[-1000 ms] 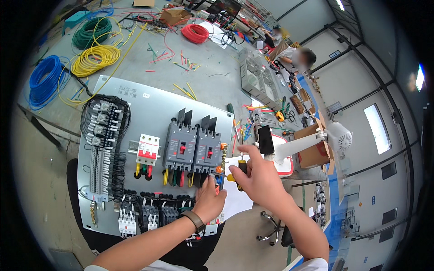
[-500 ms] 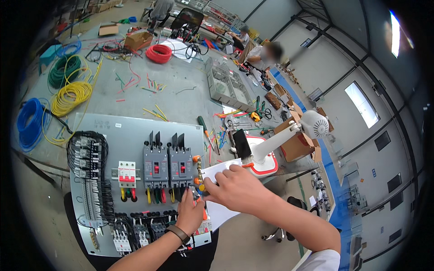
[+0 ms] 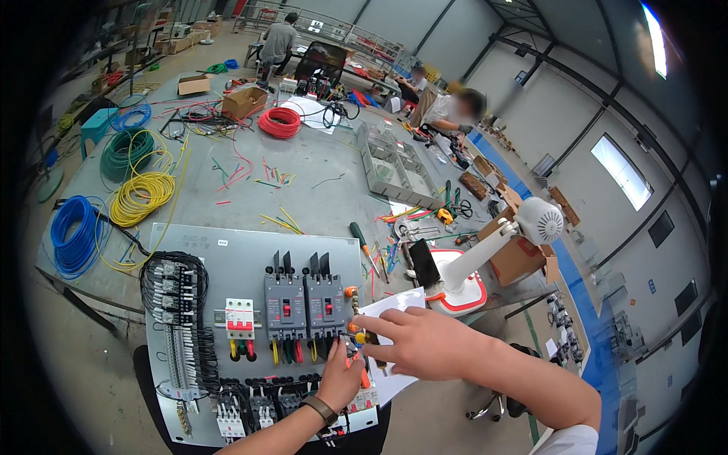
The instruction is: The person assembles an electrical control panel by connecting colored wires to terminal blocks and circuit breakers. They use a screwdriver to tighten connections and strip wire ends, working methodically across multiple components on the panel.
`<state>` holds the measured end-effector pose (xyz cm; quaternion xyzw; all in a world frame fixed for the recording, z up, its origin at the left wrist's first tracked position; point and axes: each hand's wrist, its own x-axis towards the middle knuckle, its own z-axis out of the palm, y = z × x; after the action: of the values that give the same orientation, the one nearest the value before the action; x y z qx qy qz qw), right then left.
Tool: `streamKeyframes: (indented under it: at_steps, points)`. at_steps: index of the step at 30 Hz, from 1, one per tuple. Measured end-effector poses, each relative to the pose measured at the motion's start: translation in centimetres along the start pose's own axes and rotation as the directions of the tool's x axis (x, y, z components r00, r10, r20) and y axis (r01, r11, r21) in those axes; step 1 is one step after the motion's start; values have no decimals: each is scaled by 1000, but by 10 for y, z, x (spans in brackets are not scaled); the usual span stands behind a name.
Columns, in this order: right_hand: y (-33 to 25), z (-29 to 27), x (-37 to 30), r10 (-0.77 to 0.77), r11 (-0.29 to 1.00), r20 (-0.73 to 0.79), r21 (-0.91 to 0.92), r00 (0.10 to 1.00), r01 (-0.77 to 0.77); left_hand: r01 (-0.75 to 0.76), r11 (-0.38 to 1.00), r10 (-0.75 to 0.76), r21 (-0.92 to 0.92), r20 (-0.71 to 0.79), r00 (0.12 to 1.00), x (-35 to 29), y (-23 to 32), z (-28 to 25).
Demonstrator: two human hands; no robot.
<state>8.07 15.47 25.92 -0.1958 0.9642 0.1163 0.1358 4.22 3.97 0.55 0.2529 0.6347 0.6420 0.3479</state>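
A grey metal mounting plate (image 3: pixel 250 236) carries two dark grey moulded-case circuit breakers (image 3: pixel 286 307) side by side. My left hand (image 3: pixel 340 383), with a band on its wrist, is closed at the lower end of the right breaker. What its fingertips hold is too small to make out. Beside it, my right hand (image 3: pixel 425 345) reaches in over the plate's right edge with fingers apart, close to a yellow round piece and orange insulators (image 3: pixel 350 292). An orange-handled tool (image 3: pixel 365 378) shows between the hands. White paper (image 3: pixel 394 385) lies partly under my right hand.
A white three-pole breaker (image 3: pixel 240 318) and black wire bundles fill the plate's left. Behind are coils of blue (image 3: pixel 76 235), yellow (image 3: pixel 144 199) and red (image 3: pixel 279 122) wire, a grey divided tray (image 3: pixel 398 193), a screwdriver (image 3: pixel 362 241) and a white fan (image 3: pixel 462 265). Other people sit farther off.
My view has shifted, so the scene sits farther right and lower. The fingers of my right hand have spread from a closed grip. My left hand stays at the right breaker's lower end.
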Motion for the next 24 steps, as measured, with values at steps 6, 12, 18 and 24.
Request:
streamKeyframes:
  at_steps: [6, 12, 18, 24]
  points:
    - [3, 25, 9, -188, 934, -16, -311, 982, 174, -22, 998, 24, 60, -17, 1000, 3, -17, 1]
    - [-8, 55, 19, 108, 992, -266, -31, 958, -120, 13, 1000, -13, 1, 142, 990, 10, -26, 4]
    - [-9, 33, 27, 172, 985, -124, -7, 977, -174, -52, 999, 51, 12, 88, 995, 7, -19, -3]
    - [8, 42, 55, -18, 968, 1, 251, 1000, 18, -136, 972, 87, 191, 244, 966, 5, -10, -5]
